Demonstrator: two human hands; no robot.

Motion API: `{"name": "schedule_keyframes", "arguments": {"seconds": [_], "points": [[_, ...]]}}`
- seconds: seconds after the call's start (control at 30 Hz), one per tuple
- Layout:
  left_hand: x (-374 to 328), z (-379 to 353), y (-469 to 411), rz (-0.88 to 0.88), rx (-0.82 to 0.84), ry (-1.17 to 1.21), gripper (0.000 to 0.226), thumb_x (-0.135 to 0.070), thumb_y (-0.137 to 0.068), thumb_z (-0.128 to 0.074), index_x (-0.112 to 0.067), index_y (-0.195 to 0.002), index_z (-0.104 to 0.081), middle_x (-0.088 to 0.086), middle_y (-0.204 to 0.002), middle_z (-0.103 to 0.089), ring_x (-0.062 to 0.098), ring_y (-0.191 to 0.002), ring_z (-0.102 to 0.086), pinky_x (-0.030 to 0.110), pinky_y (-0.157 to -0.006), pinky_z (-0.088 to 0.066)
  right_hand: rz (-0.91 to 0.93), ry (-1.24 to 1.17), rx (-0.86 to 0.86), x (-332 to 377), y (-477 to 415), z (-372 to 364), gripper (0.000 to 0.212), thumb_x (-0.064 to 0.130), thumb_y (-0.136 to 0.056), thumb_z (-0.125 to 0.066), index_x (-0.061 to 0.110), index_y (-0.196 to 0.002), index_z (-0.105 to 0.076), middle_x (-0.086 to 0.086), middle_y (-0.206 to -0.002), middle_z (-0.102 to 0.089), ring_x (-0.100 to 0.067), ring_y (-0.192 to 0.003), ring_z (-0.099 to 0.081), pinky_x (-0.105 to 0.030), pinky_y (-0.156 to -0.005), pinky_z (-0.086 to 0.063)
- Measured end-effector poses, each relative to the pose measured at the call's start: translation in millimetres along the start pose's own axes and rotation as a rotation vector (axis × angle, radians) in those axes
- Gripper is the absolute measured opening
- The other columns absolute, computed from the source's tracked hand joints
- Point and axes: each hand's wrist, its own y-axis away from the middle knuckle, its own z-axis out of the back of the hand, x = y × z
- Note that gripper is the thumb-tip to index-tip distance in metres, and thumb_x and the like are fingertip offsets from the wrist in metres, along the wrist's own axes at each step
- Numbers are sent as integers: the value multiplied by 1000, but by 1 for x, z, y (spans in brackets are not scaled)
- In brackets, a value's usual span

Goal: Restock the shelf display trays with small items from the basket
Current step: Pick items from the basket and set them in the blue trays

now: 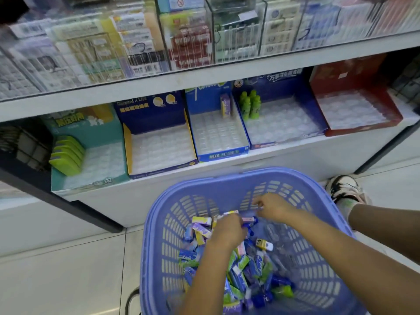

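Note:
A purple plastic basket [227, 179] stands on the floor below the shelf, holding several small boxes [201, 228] and blue-green packs [241, 269]. My left hand [227, 230] reaches into the pile, and its curled fingers grip small purple-yellow boxes. My right hand [273, 206] hovers just beside it over the basket, fingers loosely bent with nothing visible in them. On the shelf, the blue tray [218, 135] holds one purple box [225, 108]. The teal tray [95, 162] holds green packs [66, 155], and the dark blue tray [286, 126] holds green bottles [251, 105].
A dark blue and yellow tray [159, 151] and a red tray [354, 112] show only their clear inserts. A glass case [181, 42] of packets sits above. A black wire rack [22, 146] is at the left, and my shoe [345, 189] is right of the basket.

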Motion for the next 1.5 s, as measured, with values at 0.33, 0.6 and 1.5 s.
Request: {"name": "schedule_keyframes", "arguments": {"seconds": [0.33, 0.6, 1.5], "points": [[30, -61, -16, 163, 0, -18, 51, -37, -88, -57, -6, -128, -51, 12, -135, -48, 29, -115, -52, 40, -91, -47, -10, -120, 12, -15, -39, -82, 30, 0, -90, -46, 6, -116, -61, -17, -115, -63, -31, -107, -59, -33, -79, -44], [39, -66, -31, 250, -61, 229, 33, -33, -85, -68, -10, -106, -57, 13, -103, -68, 28, -96, -64, 34, -75, -50, -132, -384, 128, -19, -44, -80, 28, 11, -91, -53, 13, -64, -46, -13, -66, -56, -27, -68, -59, -31, -64, -45], [-12, 141, 26, -269, -100, 1588, 19, -6, -91, -57, -9, -109, -63, 4, -89, -73, 7, -72, -67, 16, -66, -54, 328, -1089, -545, 40, 48, 135, 10, 4, -86, -63, 8, -94, -67, -4, -80, -71, -8, -69, -69, -14, -70, -54]]}}
